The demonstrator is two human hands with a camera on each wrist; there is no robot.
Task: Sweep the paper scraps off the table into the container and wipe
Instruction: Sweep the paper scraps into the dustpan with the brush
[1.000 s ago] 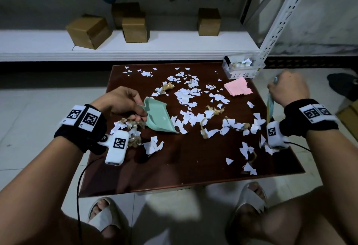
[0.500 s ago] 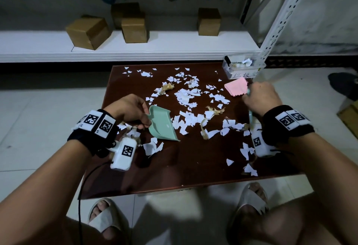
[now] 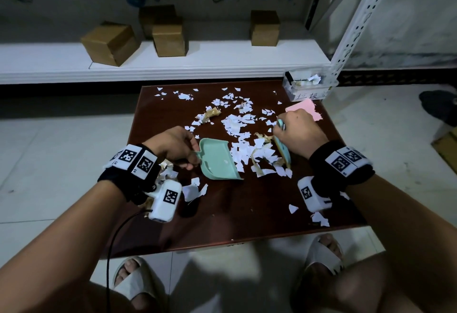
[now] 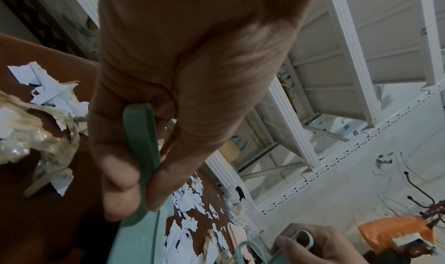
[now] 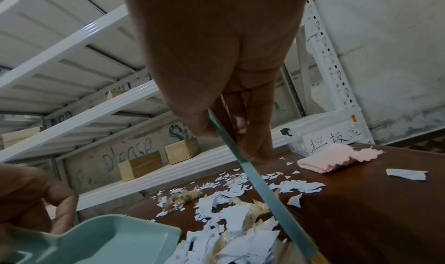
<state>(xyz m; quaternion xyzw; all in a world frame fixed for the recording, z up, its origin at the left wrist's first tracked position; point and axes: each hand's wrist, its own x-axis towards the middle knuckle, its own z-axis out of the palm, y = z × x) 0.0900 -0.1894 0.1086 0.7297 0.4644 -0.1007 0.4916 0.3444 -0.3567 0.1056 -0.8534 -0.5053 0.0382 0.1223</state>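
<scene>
mostly the paper scraps (image 3: 241,137) lie light and loose on the table (image 3: 247,213), so sweep gently. left hand (image 3: 170,147) curls round the dustpan (image 3: 217,160) handle; right hand (image 3: 299,131) grips the little brush (image 3: 283,150) handle.

Your brush has come in from the counter's right edge to the scraps.

Your right hand (image 3: 298,132), which was out past the right edge a second ago, now holds the brush (image 3: 283,152) down on the counter (image 3: 247,213) against the paper scraps (image 3: 249,154), bunching them just right of the dustpan (image 3: 217,159). Your left hand (image 3: 170,147) has shifted the dustpan slightly rightward, toward the pile.
</scene>
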